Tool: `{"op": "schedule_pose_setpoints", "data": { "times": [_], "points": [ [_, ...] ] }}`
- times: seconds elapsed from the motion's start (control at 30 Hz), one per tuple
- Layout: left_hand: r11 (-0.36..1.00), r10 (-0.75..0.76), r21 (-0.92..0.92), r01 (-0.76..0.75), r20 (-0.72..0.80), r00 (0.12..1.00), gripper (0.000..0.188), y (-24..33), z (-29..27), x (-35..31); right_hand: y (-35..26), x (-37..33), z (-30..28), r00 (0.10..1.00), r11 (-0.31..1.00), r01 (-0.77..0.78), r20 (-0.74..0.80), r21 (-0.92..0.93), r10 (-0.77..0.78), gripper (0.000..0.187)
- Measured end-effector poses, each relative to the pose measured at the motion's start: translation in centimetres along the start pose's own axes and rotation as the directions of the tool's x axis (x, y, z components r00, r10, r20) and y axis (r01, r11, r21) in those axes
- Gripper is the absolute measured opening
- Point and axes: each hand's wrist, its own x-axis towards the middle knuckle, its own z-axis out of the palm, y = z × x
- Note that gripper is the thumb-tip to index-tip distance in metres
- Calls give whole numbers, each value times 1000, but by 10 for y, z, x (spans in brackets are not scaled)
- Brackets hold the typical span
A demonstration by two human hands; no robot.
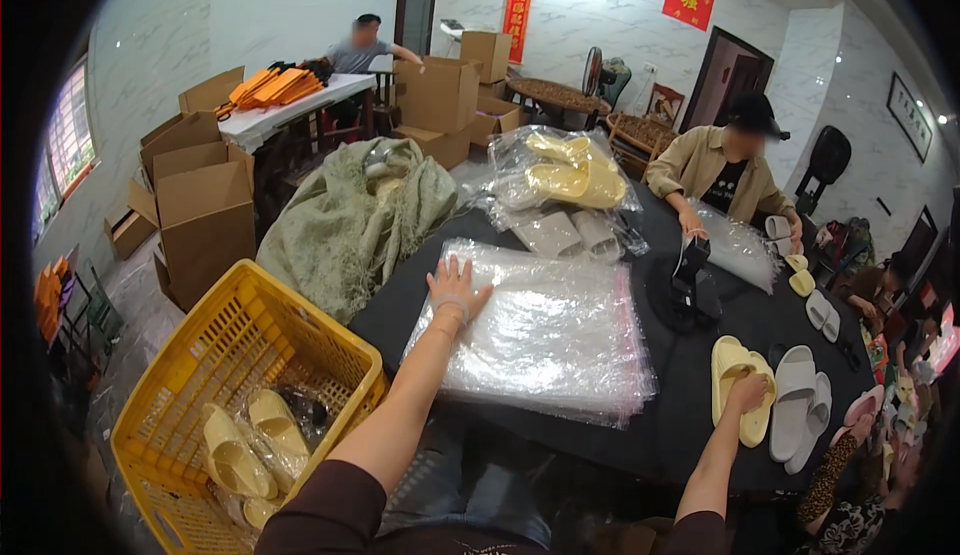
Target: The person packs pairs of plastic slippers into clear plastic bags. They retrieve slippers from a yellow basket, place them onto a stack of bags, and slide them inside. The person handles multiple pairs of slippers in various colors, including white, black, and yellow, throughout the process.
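My left hand point(457, 295) lies with fingers spread on the upper left part of a stack of clear plastic bags point(550, 345) with a pink edge strip. To the right, my right hand point(748, 393) is closed on a pair of pale yellow slippers point(728, 363) at the table's near right side; its fingertips are hidden at the straps. Right beside them lies a pair of grey slippers point(793, 395). Beyond the bags sit yellow slippers in clear wrapping point(560, 183), above grey slippers point(550, 235).
A yellow plastic basket point(185, 370) with wrapped slippers point(238, 452) stands at my left. Behind it are a green woven sack point(345, 220) and cardboard boxes point(205, 200). Across the black table point(520, 440), a co-worker point(735, 160) handles clear bags near black footwear point(692, 285).
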Motion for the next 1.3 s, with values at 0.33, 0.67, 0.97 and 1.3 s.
{"op": "schedule_pose_setpoints", "data": {
  "times": [0.33, 0.67, 0.97, 1.3],
  "points": [
    [1000, 4, -10, -4, 1, 1000, 79, -3, 0, 2, -10, -5, -9, 1000, 1000, -26, 10, 13, 26, 35],
    [1000, -15, 8, 15, 12, 1000, 80, -4, 0, 3, -10, 2, -28, 965, 989, -85, 255, 123, 51, 49],
    [1000, -11, 14, 11, 5, 1000, 78, 0, 2, 3, -18, 84, -58, 656, 852, 507, 700, -130, -284, 40],
    [1000, 17, 12, -17, -4, 1000, 80, -1, 8, 6, -293, -138, -243, 523, 192, 807, -523, 559, -673, 48]
  ]
}}
